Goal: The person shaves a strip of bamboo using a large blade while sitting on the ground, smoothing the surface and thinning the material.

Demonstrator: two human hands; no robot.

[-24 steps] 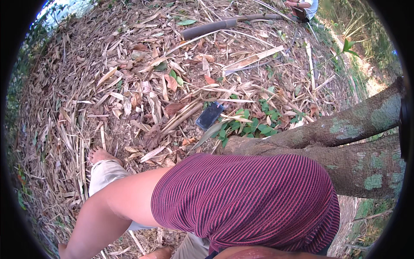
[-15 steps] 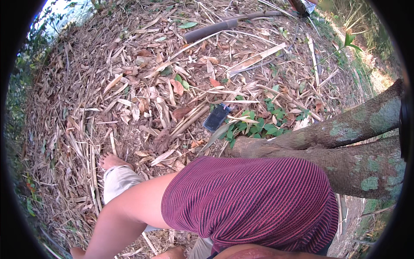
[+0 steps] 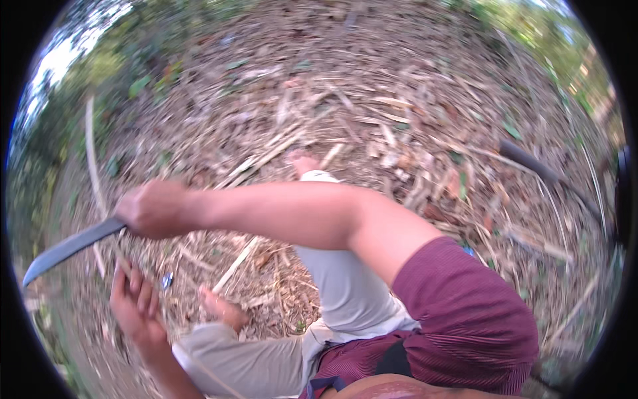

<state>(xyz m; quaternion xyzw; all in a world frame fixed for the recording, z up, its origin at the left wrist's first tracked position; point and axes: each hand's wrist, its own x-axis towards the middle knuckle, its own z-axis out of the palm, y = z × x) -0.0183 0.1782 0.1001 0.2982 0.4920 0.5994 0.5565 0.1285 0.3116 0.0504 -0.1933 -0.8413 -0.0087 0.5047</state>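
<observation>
My right hand (image 3: 154,207), blurred by motion, is closed round the handle end of a machete (image 3: 72,249) at the far left. Its dark curved blade points left and slightly down. Just below, my left hand (image 3: 138,307) has its fingers curled up around a thin pale plant strip (image 3: 95,159). That strip rises past the blade and behind my right fist toward the upper left. Whether the blade touches it I cannot tell. My right forearm stretches across the middle of the view, above my bent legs in light trousers.
Dry leaves and stalks (image 3: 266,156) cover the sloping ground. A dark pole (image 3: 528,159) lies at the right. A small shiny blue object (image 3: 167,280) is beside my left hand, near my bare foot (image 3: 224,309). Green bushes (image 3: 60,153) border the left side.
The view has swung left, and the tree trunk and phone-like dark rectangle have left it. Both hands and the machete, out of sight before or barely in frame, now show.
</observation>
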